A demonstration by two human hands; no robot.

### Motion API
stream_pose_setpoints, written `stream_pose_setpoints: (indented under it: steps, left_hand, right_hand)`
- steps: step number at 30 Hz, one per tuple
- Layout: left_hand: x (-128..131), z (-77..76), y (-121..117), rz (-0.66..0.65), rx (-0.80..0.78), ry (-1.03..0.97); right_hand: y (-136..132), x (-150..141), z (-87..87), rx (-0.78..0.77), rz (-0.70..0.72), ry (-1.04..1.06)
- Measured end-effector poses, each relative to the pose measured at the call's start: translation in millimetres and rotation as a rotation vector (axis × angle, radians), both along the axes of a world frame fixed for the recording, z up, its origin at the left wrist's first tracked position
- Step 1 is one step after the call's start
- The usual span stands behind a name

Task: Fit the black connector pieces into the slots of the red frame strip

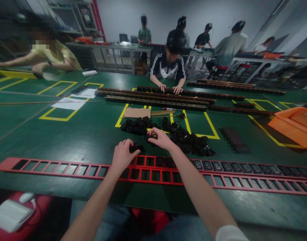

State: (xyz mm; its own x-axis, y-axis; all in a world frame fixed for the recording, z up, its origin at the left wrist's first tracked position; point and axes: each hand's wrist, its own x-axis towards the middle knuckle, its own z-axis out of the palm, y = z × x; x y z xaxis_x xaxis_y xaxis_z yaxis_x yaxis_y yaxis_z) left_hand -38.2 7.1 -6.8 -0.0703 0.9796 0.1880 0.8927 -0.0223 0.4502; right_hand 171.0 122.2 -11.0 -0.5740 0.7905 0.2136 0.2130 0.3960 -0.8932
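Note:
My left hand (123, 154) is closed round a small black socket (136, 147), partly hidden by its fingers, just above the red slotted frame (90, 170). To its right, my right hand (158, 138) pinches another small black socket (147, 137) between thumb and fingers, at the edge of the loose pile. Heaped beyond my hands are several black sockets (133, 126), and more of them (190, 142) trail off to the right. Black sockets (218, 166) sit in a row in the upper slots of the frame's right part, while its lower slots show the green table through them.
Long dark strips (155, 100) lie across the green table (93, 137), with a person's hands (177, 89) on them. Cardboard (137, 112) and thin sticks (163, 113) lie before the strips. An orange bin (294, 125) stands right; papers (69, 103) lie left.

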Motion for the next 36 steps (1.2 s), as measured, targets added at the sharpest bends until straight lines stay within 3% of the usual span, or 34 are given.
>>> stream_pose_setpoints:
  steps: [7, 11, 14, 20, 27, 36]
  left_hand:
    - [0.2, -4.0, 1.8, 0.014, 0.019, 0.046]
    - [2.1, -2.1, -1.1, 0.007, 0.095, 0.040]
    - [4.1, 4.2, -6.1, -0.077, 0.164, 0.005]
    - [13.0, 10.5, -13.6, -0.362, 0.170, -0.071]
    - [25.5, -3.7, -16.8, -0.367, 0.075, -0.226]
    - [23.9, -0.5, -23.2, -0.459, -0.002, -0.330]
  right_hand:
    - [-0.8, 1.8, 9.5, -0.041, -0.026, 0.014]
    - [-16.9, 6.4, 27.6, 0.101, -0.078, -0.046]
    - [-42.1, 9.6, 34.4, 0.210, -0.161, -0.087]
    - [-88.2, 5.6, 24.0, 0.256, -0.233, -0.030]
    - [-103.0, 2.6, 20.4, 0.311, -0.261, 0.019]
    - [-110.4, 12.9, 22.5, 0.233, -0.127, -0.046]
